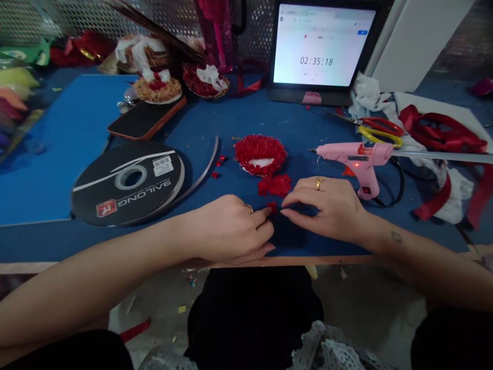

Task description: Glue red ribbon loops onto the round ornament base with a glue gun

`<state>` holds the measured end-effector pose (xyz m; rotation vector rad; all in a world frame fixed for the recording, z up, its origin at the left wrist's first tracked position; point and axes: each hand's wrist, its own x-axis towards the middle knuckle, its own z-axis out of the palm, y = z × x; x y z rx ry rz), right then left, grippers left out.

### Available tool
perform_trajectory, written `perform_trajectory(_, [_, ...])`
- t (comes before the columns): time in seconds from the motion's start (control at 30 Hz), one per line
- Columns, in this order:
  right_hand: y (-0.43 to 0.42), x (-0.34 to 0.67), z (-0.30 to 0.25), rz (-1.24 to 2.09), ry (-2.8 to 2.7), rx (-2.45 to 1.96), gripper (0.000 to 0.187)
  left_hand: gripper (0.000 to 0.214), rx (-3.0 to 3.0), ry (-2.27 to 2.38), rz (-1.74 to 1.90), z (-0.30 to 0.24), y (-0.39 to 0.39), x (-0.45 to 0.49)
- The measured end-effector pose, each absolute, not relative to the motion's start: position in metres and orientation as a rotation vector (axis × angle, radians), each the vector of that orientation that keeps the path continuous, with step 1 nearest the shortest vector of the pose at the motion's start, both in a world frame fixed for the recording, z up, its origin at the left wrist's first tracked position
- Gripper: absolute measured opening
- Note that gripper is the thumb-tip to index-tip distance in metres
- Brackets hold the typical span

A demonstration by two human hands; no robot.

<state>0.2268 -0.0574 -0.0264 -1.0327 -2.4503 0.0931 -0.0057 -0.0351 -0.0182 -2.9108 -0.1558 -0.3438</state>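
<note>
My left hand (234, 231) rests low over the table's front edge, fingers curled, its index fingertip against a small red ribbon square (272, 207). Just across from it, my right hand (327, 208) has thumb and index tips slightly apart, with nothing visible between them. Above my fingers lies a little pile of red ribbon squares (275, 185). Touching the pile is a round piece (259, 149) covered in red ruffled bits, with a bare white patch (262, 163) near its front. A pink glue gun (358, 159) with its red light on lies beyond my right hand.
Left of me lies a black ribbon spool (129, 180), its grey strip curling out, with a phone (148, 119) behind. Scissors (379, 128) and dark red ribbon (439, 131) are at the right. A tablet (321, 49) stands at the back, near decorated rounds (157, 88).
</note>
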Motion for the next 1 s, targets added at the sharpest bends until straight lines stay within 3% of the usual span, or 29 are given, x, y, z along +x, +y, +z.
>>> perform_trajectory(0.17, [-0.075,0.246,-0.018,0.116,-2.335,-1.185,0.02,0.027,-2.951,-0.165,-0.378,-0.021,-0.035,-0.004])
perform_trajectory(0.33, [-0.089,0.255,-0.017,-0.005,-2.447,-1.234,0.011,0.028,-2.953,-0.208,-0.412,-0.025,-0.04,0.0])
perform_trajectory(0.53, [-0.097,0.284,-0.015,-0.341,-2.157,-1.451,0.032,0.031,-2.9,-0.191,-0.483,-0.027,-0.042,0.0])
perform_trajectory(0.6, [-0.095,0.302,-0.018,-0.355,-1.917,-1.626,0.031,0.032,-2.871,-0.146,-0.579,-0.027,-0.041,-0.001])
perform_trajectory(0.7, [-0.087,0.323,-0.024,-0.212,-1.708,-1.793,0.025,0.035,-2.846,-0.101,-0.703,-0.028,-0.04,-0.001])
perform_trajectory(0.87, [-0.071,0.333,-0.032,-0.176,-1.784,-1.852,0.049,0.037,-2.845,-0.119,-0.676,-0.03,-0.04,0.0])
perform_trajectory(1.0, [-0.057,0.332,-0.033,-0.002,-1.968,-1.82,0.049,0.039,-2.841,-0.111,-0.687,-0.031,-0.04,0.0])
